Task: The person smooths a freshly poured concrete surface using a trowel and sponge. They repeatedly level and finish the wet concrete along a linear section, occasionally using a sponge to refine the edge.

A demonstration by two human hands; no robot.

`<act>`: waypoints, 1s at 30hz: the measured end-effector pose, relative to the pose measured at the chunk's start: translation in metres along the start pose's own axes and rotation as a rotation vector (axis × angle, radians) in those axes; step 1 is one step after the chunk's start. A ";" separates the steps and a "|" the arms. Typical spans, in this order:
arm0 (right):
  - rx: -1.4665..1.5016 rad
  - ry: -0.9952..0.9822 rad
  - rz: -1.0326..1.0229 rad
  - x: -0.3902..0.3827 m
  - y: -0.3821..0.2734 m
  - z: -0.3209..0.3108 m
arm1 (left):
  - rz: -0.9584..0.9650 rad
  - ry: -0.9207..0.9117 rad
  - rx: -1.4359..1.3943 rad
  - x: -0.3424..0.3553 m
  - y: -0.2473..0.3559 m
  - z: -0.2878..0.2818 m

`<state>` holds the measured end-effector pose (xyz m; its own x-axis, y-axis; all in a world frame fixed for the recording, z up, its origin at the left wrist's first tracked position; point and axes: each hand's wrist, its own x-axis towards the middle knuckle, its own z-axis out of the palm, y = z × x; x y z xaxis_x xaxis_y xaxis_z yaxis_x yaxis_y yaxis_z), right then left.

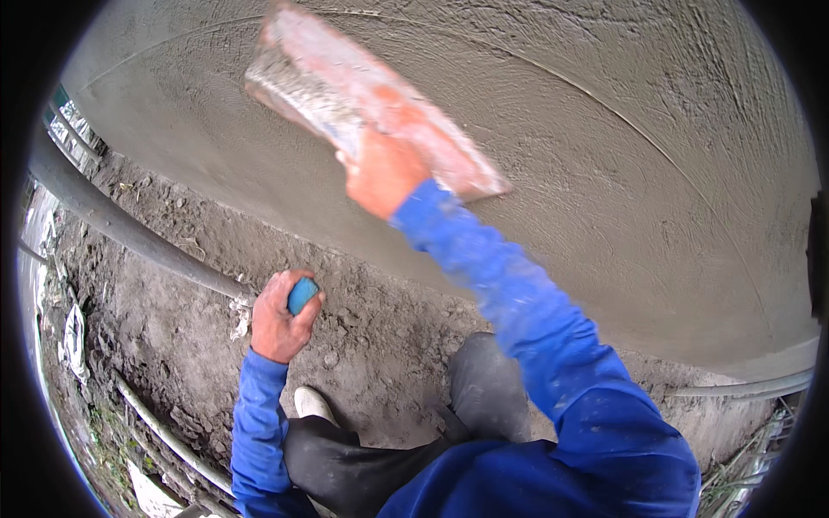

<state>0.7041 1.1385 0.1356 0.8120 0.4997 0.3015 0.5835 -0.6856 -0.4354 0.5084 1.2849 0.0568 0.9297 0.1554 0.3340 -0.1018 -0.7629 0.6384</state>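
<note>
My right hand (pixel 389 173) is closed round the grip of a long red-orange plastering float (pixel 393 95) caked with grey mortar. The float lies slantwise against the wet grey plaster wall (pixel 604 224), or very near it; whether it touches is not clear. Lower down and to the left, my left hand (pixel 283 318) is wrapped round a small blue object (pixel 302 295) with a rounded end. Most of that object is hidden by the fingers, so its kind does not show.
A thick grey pole (pixel 129 229) slants in from the left and ends near my left hand. Rough soil (pixel 173 319) runs along the wall's foot. Thinner poles (pixel 168 440) and white scraps (pixel 76 341) lie at lower left. A pipe (pixel 743 388) stretches along the right.
</note>
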 end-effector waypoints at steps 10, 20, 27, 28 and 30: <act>-0.546 -0.293 -0.142 -0.158 0.158 -0.065 | -0.041 0.002 0.013 -0.028 -0.012 -0.025; -0.143 -0.110 -0.108 -0.004 -0.004 -0.048 | -0.007 0.076 0.054 -0.015 -0.019 -0.026; -0.449 -0.577 -0.036 -0.116 0.125 0.011 | -0.132 -0.002 0.082 -0.039 -0.044 -0.029; -0.532 -0.595 -0.002 -0.138 0.146 -0.023 | -0.137 0.013 0.070 -0.044 -0.042 -0.034; -0.610 -0.384 -0.088 -0.163 0.163 -0.096 | -0.131 0.037 0.089 -0.044 -0.031 -0.048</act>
<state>0.6680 0.8949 0.0971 0.7664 0.6401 -0.0540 0.6393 -0.7519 0.1610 0.4536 1.3323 0.0557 0.9192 0.2791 0.2779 0.0529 -0.7868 0.6149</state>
